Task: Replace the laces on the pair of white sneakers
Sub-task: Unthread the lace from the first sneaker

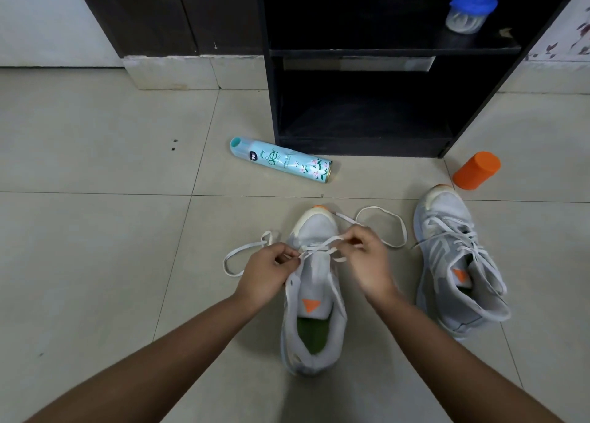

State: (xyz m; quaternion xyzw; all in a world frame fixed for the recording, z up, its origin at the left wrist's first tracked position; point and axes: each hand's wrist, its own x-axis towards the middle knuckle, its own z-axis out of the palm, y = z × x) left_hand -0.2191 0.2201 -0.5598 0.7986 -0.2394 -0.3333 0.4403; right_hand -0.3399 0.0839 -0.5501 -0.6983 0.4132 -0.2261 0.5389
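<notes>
Far left: bare tiled floor, pale, with a white wall and a dark wooden panel behind.

Next, a loose loop of white lace lying flat on the tiles, trailing from the left hand. Fingers curled shut, thumb and forefinger pinching that lace just beside the eyelets near the toe.

Further back, on its side near the foot of a black shelf unit: a light teal spray can, cap pointing left.

Centre: the near white sneaker, toe pointing away, tongue with an orange triangle, green insole showing in the open collar. Laced only through the lowest eyelets by the toe; upper eyelets bare.

Just right of the toe: the right hand, somewhat blurred, fingertips closed on the other lace end, which crosses over the front of the shoe. More lace curling in a loop on the floor beyond this hand.

Further right: the second white sneaker, leaning slightly, well apart from both hands, laced loosely all the way up.

Behind it, an orange cylindrical container tipped on the tiles. Up on the shelf, a clear jar with a blue lid.
</notes>
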